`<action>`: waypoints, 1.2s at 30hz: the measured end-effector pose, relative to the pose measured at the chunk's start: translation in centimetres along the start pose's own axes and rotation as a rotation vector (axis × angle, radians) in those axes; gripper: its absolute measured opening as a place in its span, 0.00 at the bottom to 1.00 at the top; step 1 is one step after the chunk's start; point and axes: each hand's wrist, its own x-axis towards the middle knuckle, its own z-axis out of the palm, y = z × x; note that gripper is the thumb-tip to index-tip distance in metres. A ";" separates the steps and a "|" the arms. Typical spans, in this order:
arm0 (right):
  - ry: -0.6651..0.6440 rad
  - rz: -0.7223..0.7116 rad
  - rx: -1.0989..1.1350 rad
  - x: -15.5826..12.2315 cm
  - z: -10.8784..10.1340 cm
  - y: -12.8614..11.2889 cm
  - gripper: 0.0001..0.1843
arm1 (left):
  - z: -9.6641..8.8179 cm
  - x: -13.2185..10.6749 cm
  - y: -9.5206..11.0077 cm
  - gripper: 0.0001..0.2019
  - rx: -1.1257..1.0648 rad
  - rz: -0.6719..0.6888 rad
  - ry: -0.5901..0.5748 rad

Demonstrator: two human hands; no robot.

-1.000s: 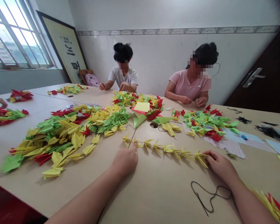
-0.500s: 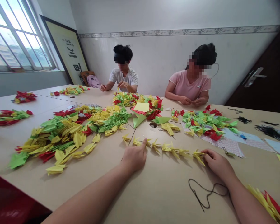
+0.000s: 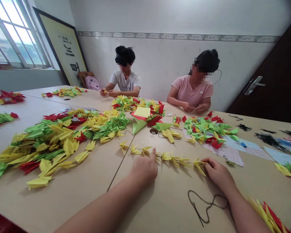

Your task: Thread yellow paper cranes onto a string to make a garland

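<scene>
Several yellow pieces: folded paper, threaded into a strung row point(image 3: 166, 156) on the pale table point(image 3: 165, 194), centre of the clock used below; its length runs from past nine to just beyond three o'clock.
Left hand: at seven to eight o'clock, the left hand point(image 3: 145, 170) has its index finger stretched out toward the row, the other visible fingers curled; whether the fingertip touches paper or thread, I cannot tell, and the thumb is hidden.
Right hand: just past three o'clock, the right hand point(image 3: 219, 173) pinches the row's end between thumb and finger, right beside the last yellow piece.
Dark cord: a loose cord point(image 3: 210, 205) lies in a loop between four and five o'clock, running to the right forearm.
Small bundle: at one o'clock, a yellow bundle point(image 3: 170, 134) sits near a round hole point(image 3: 154, 131).
Paper squares: stacked sheets point(image 3: 142, 112), yellow over red, at eleven o'clock.
Heaps: a large mixed heap point(image 3: 55, 139) at nine; a green and red heap point(image 3: 202, 127) at two, partly over printed sheets point(image 3: 229, 156).
Co-workers: at eleven, a person in a white shirt point(image 3: 127, 81) holds something small and yellow; at one, a person in a pink shirt point(image 3: 194, 90) has hands close together, contents too small to tell.
</scene>
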 end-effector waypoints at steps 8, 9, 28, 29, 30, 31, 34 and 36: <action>-0.017 0.025 -0.003 0.0 0.0 -0.1 0.14 | 0.2 -0.1 1.7 0.37 -0.049 0.100 0.042; -0.015 0.025 -0.005 0.0 0.0 -0.2 0.14 | 0.4 -0.1 2.1 0.37 -0.054 0.122 0.042; 0.019 0.032 -0.029 -0.6 -0.5 -1.2 0.13 | 2.0 1.0 5.0 0.31 0.046 0.241 0.077; 0.019 0.033 -0.029 -0.6 -0.5 -1.3 0.13 | 2.0 1.0 5.0 0.31 0.043 0.236 0.076; 0.019 0.035 -0.028 -0.6 -0.6 -1.3 0.13 | 1.9 1.1 5.1 0.31 0.037 0.228 0.074; 0.019 0.036 -0.026 -0.6 -0.6 -1.4 0.13 | 1.8 1.1 5.3 0.32 0.030 0.212 0.068; 0.023 0.040 -0.021 -0.6 -0.6 -1.5 0.14 | 1.5 1.2 6.5 0.35 -0.010 0.155 0.031; 0.030 0.037 -0.023 -0.6 -0.6 -1.4 0.14 | 1.5 1.2 7.7 0.36 -0.052 0.161 0.013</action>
